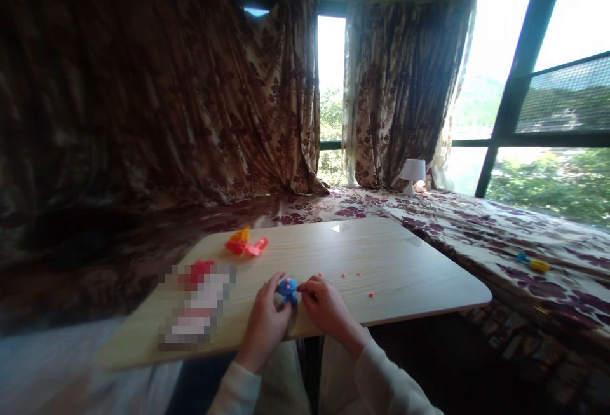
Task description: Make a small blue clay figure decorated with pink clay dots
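Close to the table's near edge, my left hand [267,318] is wrapped round a small blue clay figure [288,288]. The figure has a round head with pink dots on it and a narrower body below. My right hand [326,304] has thumb and forefinger pinched together at the right side of the figure's head; whatever lies between those fingertips is too small to make out. Several tiny pink clay balls [371,295] lie on the tabletop beyond and to the right of my right hand.
The light wooden table [419,275] has rounded corners. Crumpled red and orange pieces [246,244] sit at its back left, a pink-red lump [200,270] beside a pixelated patch. On the floral-covered surface at right are a blue-and-yellow item [537,265] and a white lamp [412,172].
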A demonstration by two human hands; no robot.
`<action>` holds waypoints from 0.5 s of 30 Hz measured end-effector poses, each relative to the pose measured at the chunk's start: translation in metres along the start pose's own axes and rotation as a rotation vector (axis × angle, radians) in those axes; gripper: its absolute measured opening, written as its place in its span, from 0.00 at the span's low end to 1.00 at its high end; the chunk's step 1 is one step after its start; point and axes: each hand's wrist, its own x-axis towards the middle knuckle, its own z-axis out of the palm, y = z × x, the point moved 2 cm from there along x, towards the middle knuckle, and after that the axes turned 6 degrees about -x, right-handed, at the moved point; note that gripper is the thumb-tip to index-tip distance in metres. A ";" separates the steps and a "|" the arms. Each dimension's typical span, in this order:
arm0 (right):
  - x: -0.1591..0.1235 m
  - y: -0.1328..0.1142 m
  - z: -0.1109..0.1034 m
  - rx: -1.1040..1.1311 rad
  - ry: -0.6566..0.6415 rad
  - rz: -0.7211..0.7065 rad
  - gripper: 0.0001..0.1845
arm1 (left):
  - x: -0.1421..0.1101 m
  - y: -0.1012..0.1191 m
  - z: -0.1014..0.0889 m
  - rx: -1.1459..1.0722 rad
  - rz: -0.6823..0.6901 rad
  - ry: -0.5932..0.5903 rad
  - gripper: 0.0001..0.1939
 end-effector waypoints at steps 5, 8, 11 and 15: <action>0.001 0.003 0.002 0.016 0.013 0.000 0.15 | 0.000 0.003 0.002 0.008 -0.020 0.020 0.28; 0.000 0.004 0.002 0.022 0.012 0.001 0.15 | 0.000 0.007 0.002 -0.023 -0.071 0.009 0.28; 0.000 0.005 0.003 0.019 0.013 0.003 0.15 | -0.001 0.010 0.001 -0.052 -0.087 0.009 0.28; 0.000 0.004 0.003 0.012 0.012 0.009 0.15 | -0.002 0.013 -0.001 -0.090 -0.097 0.010 0.28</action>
